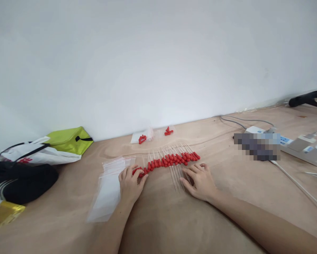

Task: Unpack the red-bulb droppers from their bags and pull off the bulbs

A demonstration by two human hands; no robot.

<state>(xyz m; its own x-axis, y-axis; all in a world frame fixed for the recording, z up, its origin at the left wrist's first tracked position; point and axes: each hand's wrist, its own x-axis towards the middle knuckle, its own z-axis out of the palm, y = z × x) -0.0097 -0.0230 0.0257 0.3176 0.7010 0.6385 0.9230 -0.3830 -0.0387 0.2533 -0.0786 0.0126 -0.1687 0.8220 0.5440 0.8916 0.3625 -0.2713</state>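
Observation:
Many thin pale sticks with red bulb-shaped heads (171, 159) lie in an uneven row on the table. Most point their stems toward the wall; several stems (176, 178) point toward me. At the row's left end is my left hand (130, 184), its thumb and forefinger apart and its fingertips at the last red heads, partly hiding them. My right hand (200, 180) rests at the near right side, fingers spread, thumb and forefinger beside the stems pointing toward me. Clear zip bags (107, 197) lie in a stack left of my left hand, partly under it.
Near the wall, small bags hold red-headed pieces (142, 139) and more red pieces (168, 131). On the left are a green bag (69, 139), a dark cap (31, 181) and a yellow packet (8, 213). A power strip (302, 150) with cables lies right, beside a blurred-out dark object (257, 146).

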